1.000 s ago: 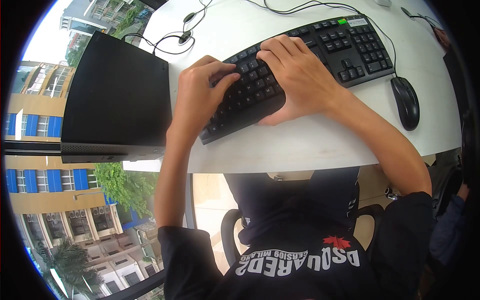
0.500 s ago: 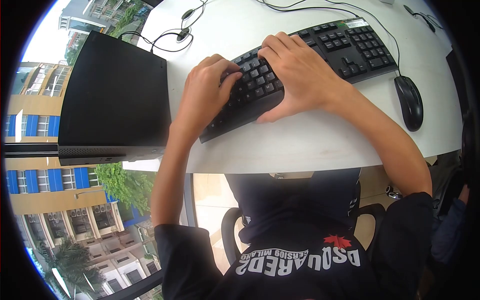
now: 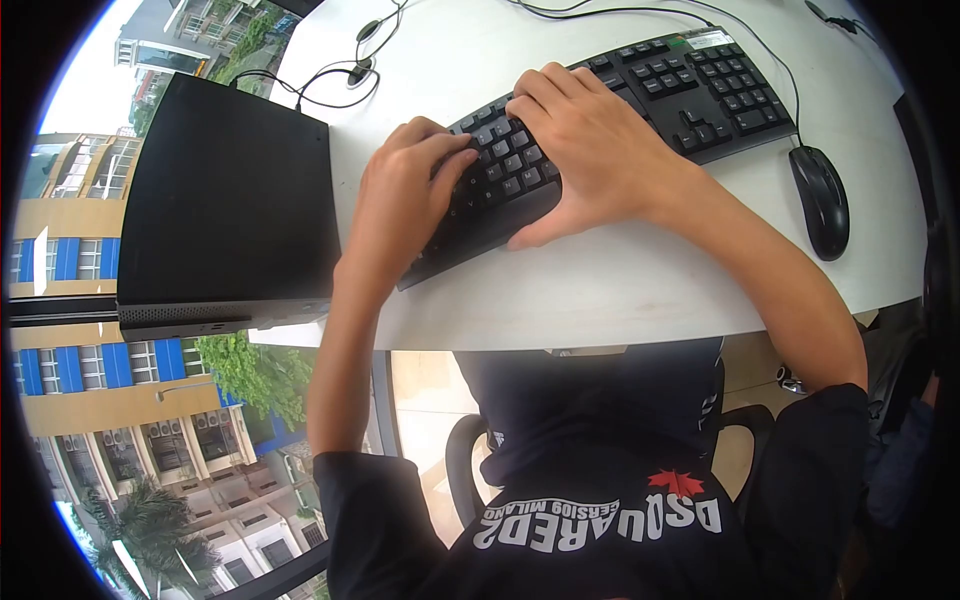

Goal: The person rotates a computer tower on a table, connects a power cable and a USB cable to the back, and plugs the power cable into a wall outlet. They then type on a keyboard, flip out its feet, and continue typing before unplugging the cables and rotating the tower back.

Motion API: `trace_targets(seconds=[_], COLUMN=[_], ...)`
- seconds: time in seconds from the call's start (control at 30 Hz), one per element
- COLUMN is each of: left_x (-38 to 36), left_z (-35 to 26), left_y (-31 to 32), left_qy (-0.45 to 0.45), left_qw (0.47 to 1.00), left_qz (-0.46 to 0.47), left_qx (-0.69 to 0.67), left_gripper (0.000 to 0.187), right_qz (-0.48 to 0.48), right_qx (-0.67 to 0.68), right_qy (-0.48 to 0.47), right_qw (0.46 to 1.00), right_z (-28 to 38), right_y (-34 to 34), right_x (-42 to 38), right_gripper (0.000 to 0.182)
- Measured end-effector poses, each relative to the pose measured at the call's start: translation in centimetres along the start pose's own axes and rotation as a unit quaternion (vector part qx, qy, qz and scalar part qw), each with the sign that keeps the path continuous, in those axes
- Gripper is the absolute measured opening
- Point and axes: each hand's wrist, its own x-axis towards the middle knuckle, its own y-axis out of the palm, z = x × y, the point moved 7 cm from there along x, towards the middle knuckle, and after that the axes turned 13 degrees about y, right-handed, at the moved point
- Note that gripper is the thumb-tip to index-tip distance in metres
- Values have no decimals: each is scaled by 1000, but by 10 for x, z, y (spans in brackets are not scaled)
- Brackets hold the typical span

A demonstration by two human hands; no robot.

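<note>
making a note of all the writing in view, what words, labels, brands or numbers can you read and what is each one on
"DSQUARED2", upside down, on the black shirt
"MILANO", smaller, on the shirt under that; the word before it is too unclear to quote surely
Pale label on the keyboard: too small to read
Keys: marked, but too small or blurred to read surely
</note>
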Motion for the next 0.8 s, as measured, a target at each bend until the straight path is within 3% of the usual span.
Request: trace_targets(seconds=[0.1, 0.4, 0.8], left_x=[5, 9, 14], left_z=[11, 22, 26], left_y=[1, 7, 6], left_qy=[-53, -34, -40], left_qw=[997, 995, 991], left_qz=[10, 5, 70], left_qx=[-62, -95, -104], left_gripper=[18, 17, 21], right_qz=[2, 4, 1], right_qx=[-1, -4, -3], right_qy=[1, 2, 4], right_qw=[1000, 1000, 1000], right_z=[-1, -1, 1], right_y=[1, 2, 1], right_x=[0, 0, 1], right_gripper=[84, 83, 82])
